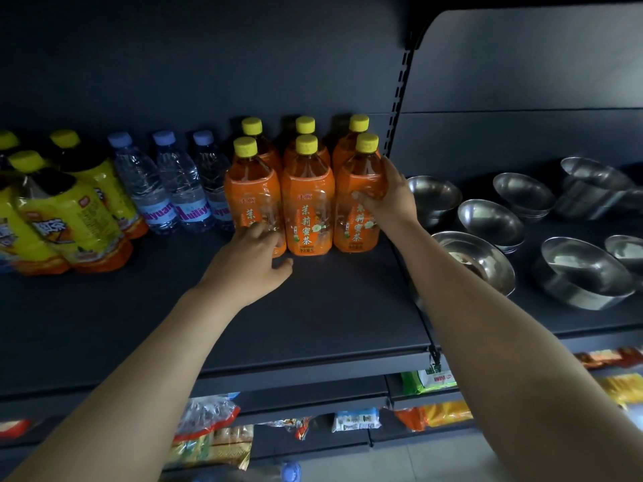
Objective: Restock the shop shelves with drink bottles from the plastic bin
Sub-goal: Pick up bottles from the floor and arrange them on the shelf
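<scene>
Squaring up a block of stock seems to be the step in hand. On the dark shelf (348, 307) six orange tea bottles (308, 200) are set upright in two rows of three, close to the upright post at the right end. To their left, clear water bottles (181, 189) and yellow bottles (69, 217) are lined up. Steel bowls (490, 220) are laid on the next bay to the right. The plastic bin is not seen.

The front right bottle (355, 231) is held at its shoulder by the right hand (391, 196). The thumb is laid across the front and the other fingers are wrapped behind. The front left bottle (250, 189) is touched low on its label by the left hand (250, 266). Its fingers (259, 231) are only slightly bent against the plastic and the thumb is spread free above the shelf, so a push is judged more likely than a grip.

The placing is judged to be almost done. For the next move, the front row should be pressed back evenly and both hands released. A tall bottle could be tipped if the upper hold is pulled sideways.
</scene>
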A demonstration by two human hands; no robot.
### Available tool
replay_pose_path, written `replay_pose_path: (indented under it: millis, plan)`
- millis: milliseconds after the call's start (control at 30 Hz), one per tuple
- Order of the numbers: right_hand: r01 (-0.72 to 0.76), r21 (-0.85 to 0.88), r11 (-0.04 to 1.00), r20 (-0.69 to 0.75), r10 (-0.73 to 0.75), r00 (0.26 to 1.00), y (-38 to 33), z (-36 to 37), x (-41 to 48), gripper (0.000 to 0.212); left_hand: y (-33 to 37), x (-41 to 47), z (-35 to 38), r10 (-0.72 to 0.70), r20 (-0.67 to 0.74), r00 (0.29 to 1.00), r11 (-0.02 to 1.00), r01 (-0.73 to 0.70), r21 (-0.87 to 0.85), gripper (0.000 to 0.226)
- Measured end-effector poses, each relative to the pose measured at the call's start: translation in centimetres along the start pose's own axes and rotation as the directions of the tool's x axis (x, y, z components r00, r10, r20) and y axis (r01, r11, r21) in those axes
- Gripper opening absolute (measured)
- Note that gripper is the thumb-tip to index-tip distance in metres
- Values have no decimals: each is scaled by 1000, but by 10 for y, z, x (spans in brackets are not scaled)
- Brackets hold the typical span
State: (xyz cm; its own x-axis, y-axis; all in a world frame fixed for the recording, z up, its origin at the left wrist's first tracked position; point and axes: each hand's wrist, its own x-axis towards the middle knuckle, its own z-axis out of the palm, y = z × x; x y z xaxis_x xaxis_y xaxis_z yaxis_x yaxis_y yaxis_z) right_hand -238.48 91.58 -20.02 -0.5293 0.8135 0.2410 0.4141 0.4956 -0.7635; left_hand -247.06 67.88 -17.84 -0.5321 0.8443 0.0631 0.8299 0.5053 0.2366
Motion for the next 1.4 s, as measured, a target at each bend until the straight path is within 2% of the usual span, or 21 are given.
replay_pose_path:
  millis: [200,400,567,767,867,1000,1267,1400]
  plan:
    - [-27,-102,994,45,32,998,-11,-5,-6,75,1,-13,-15,-4,-14,1000,1000,4,-5,38]
    - [-3,-222,975,100,25,995,-19,-24,-34,48,5,-33,-36,4,-45,999,1000,-3,14,38]
    - [8,-264,965,188,43,981,-35,-50,-73,41,14,-61,-55,-8,-77,997,999,12,43,41]
    - [175,-329,928,282,-80,956,-63,-96,-151,30,34,-119,-70,-63,-121,991,995,71,67,40]
    - [249,-337,908,302,-146,942,-70,-118,-193,39,46,-157,-74,-115,-146,983,991,123,50,41]
    - [284,-330,900,374,-151,915,-69,-144,-256,52,66,-227,-73,-210,-159,965,975,218,41,41]
    - [391,-378,839,451,-201,869,-65,-179,-373,56,94,-357,-71,-307,-174,936,945,321,60,40]
    - [391,-387,835,511,-158,845,-67,-173,-412,57,93,-401,-64,-324,-176,930,938,340,69,42]
